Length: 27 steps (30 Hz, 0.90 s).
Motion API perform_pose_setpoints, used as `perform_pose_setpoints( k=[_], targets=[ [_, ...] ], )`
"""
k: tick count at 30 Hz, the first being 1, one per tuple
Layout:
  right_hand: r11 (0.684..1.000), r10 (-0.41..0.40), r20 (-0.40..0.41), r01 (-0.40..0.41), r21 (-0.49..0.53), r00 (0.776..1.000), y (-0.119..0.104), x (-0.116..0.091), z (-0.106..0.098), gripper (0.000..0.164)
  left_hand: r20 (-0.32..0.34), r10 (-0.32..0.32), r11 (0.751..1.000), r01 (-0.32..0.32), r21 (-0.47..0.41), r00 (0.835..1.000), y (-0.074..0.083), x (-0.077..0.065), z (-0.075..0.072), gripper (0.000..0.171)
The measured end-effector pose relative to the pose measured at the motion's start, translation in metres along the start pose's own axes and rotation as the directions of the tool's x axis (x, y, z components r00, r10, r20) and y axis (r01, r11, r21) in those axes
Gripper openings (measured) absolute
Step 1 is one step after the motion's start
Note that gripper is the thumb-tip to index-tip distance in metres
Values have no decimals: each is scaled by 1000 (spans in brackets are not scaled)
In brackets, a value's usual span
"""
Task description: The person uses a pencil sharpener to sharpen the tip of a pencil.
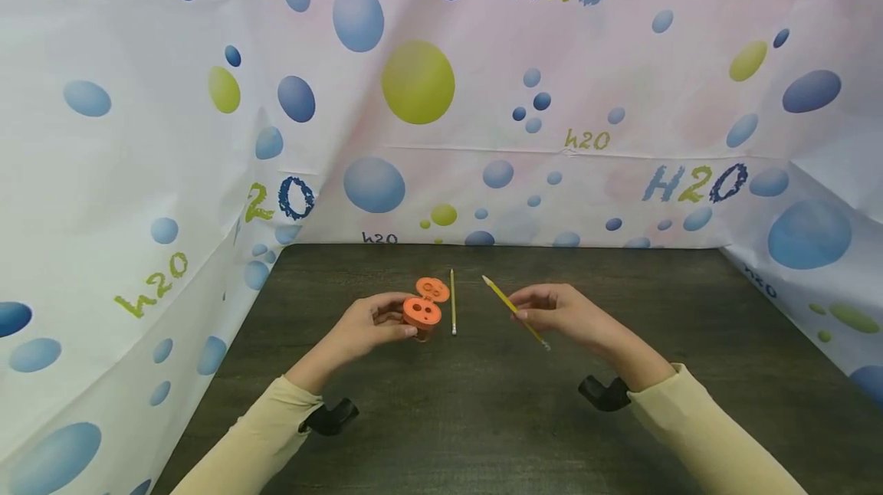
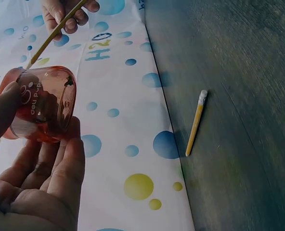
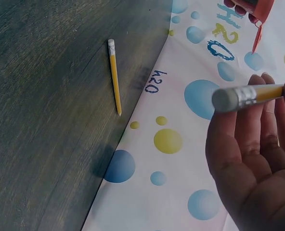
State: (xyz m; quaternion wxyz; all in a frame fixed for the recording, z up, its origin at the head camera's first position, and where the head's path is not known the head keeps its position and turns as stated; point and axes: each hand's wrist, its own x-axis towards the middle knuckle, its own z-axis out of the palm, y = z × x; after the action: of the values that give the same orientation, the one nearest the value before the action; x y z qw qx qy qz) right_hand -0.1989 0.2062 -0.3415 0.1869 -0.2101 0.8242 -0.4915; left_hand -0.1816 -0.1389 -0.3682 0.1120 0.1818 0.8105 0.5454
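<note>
My left hand (image 1: 372, 322) grips an orange pencil sharpener (image 1: 422, 313) above the table. Its round lid (image 1: 433, 289) is flipped up, and the top beneath it has holes. In the left wrist view the sharpener's see-through container (image 2: 46, 103) shows dark bits inside. A yellow pencil (image 1: 513, 311) is pinched between the thumb and fingers of my right hand (image 1: 566, 315). Its tip points up and left toward the sharpener but stays apart from it; the eraser end points down and right. Another yellow pencil (image 1: 453, 303) lies on the table between the hands, tip away from me.
The dark wooden table (image 1: 483, 418) reaches back to a white sheet (image 1: 469, 196) printed with bubbles and H2O letters, which also hangs along both sides. Black straps (image 1: 331, 417) sit at the wrists.
</note>
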Motion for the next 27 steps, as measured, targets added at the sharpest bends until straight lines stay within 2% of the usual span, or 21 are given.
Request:
perform_pose_setpoints(
  k=[5,8,15,27],
  targets=[
    [999,5,-12,-6,-39,1000,0,1,1,39,-20,-71,994,70,-82,997,-1,4,0,57],
    [999,3,-16,-4,-46,1000,0,2,1,37,-17,-86,991,84,-108,996,-3,6,1,55],
    [998,-30,-6,30,-60,1000,-1,3,2,36,5,-93,990,93,-110,996,-4,7,3,54],
    [995,-44,-4,44,-87,999,0,4,4,36,18,-55,996,56,-72,998,-5,6,6,53]
  ],
)
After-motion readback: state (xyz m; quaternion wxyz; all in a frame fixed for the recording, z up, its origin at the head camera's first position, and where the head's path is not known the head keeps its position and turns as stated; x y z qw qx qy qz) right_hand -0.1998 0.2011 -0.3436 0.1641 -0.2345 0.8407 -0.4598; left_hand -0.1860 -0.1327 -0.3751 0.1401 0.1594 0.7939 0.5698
